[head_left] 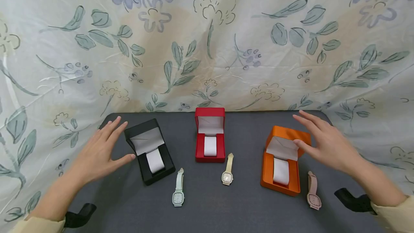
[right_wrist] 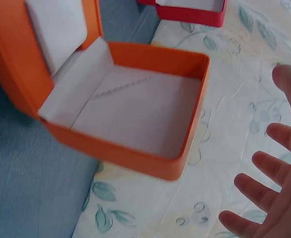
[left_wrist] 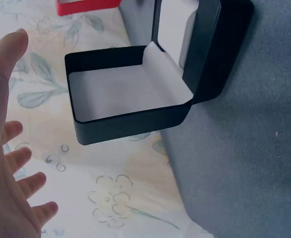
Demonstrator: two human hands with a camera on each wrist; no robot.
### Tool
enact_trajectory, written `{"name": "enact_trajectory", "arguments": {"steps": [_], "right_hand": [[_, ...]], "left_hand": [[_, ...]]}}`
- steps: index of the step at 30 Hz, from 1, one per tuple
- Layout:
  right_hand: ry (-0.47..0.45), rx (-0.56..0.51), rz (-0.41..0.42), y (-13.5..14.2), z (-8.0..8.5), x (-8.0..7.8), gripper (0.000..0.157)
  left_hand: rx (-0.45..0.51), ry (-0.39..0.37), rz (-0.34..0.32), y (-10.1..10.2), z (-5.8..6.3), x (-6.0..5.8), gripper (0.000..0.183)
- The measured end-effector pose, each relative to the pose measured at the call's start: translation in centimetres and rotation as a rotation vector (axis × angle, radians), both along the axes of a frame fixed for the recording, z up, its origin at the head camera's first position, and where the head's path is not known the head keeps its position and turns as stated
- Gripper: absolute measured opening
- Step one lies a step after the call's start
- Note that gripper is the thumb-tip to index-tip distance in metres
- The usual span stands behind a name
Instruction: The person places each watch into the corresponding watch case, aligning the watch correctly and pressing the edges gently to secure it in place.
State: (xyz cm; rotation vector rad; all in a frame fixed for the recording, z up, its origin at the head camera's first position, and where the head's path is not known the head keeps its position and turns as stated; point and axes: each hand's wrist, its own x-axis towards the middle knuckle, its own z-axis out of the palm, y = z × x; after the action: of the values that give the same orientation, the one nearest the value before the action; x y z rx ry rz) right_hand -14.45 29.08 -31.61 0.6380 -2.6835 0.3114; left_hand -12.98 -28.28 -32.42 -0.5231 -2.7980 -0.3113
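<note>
My left hand (head_left: 101, 154), fingers spread and holding nothing, hovers beside the black watch box (head_left: 163, 157), which stands with its lid up. On the other side my right hand (head_left: 326, 145) is spread too, its thumb overlapping the lid of the orange watch box (head_left: 279, 188) in the head view. Between them is a red watch box (head_left: 210, 159), also with its lid raised. Each box has a white cushion inside. In front lie a pale green watch (head_left: 178, 190), a cream watch (head_left: 228, 172) and a pink watch (head_left: 313, 193).
The three boxes and watches are spread over a dark grey table (head_left: 233, 215). Behind it hangs a floral cloth (head_left: 181, 21), which also runs down both sides. A black wrist strap (head_left: 81, 215) is on the left forearm, another (head_left: 354, 200) on the right.
</note>
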Motion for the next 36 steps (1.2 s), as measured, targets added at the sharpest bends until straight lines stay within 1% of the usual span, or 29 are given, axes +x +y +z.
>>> {"name": "enact_trajectory", "arguments": {"steps": [4,10,13,19,24,27,30,36], "right_hand": [[0.015,-0.032,0.027,-1.3,0.0,0.1,0.070],[0.058,-0.072,0.062,-3.4,-0.6,0.4,0.065],[0.071,-0.082,0.082,-4.2,-1.0,0.5,0.062],[0.102,-0.112,0.129,-5.7,-1.8,0.6,0.060],[0.106,-0.132,0.157,-6.8,-2.7,0.6,0.055],[0.073,-0.140,0.156,-7.4,-3.2,0.6,0.052],[0.030,-0.142,0.132,-8.0,-3.8,0.7,0.051],[-0.027,-0.180,0.116,-9.3,-4.7,0.9,0.050]], "left_hand": [[0.037,0.045,-0.004,0.1,-0.2,0.1,0.094],[0.111,0.152,-0.072,0.6,-1.0,0.1,0.093],[0.129,0.191,-0.090,0.8,-1.3,0.1,0.090],[0.148,0.209,-0.127,1.2,-1.8,0.3,0.087],[0.137,0.211,-0.153,1.7,-2.4,0.3,0.085],[0.134,0.203,-0.165,1.9,-3.0,0.3,0.085],[0.127,0.197,-0.183,2.2,-3.7,0.3,0.084],[0.108,0.200,-0.219,2.9,-5.1,0.3,0.077]]}}
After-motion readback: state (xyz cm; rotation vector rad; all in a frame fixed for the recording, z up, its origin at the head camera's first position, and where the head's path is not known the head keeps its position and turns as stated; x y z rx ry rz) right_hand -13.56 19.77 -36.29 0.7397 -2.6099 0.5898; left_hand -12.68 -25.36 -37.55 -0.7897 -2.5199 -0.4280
